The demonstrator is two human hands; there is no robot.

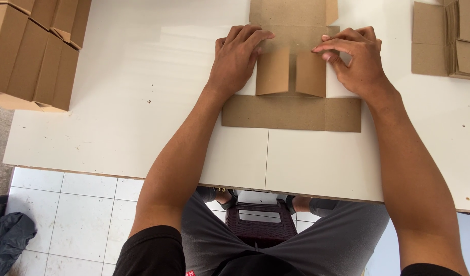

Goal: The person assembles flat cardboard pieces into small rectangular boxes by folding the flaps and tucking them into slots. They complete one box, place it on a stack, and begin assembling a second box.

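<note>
Nearest to me are my own knees in grey trousers (316, 240), with a dark plastic stool (258, 222) between them on the white floor tiles (76, 214). Beyond that runs the white bench (143, 117), and on it, at twelve o'clock, lies a flat brown cardboard box blank (291, 110).

My left hand (237, 59) rests on the blank's left part, at about eleven o'clock from its middle; its fingers (255, 37) are stretched out flat and press the card down, gripping nothing. My right hand (357, 59) sits at about one o'clock, fingers (329, 46) curled and bent inward, their tips touching the card at the fold; they are not closed around it. Between my two hands two narrow flaps (291, 74) lie folded toward me, side by side, above the long strip of the blank nearest the bench edge.

At ten o'clock a stack of folded cardboard boxes (33, 51) stands on the bench corner. At two o'clock lies a pile of flat cardboard blanks (447, 41), well apart from my right hand. A dark bag (10, 240) lies on the floor at eight o'clock.
</note>
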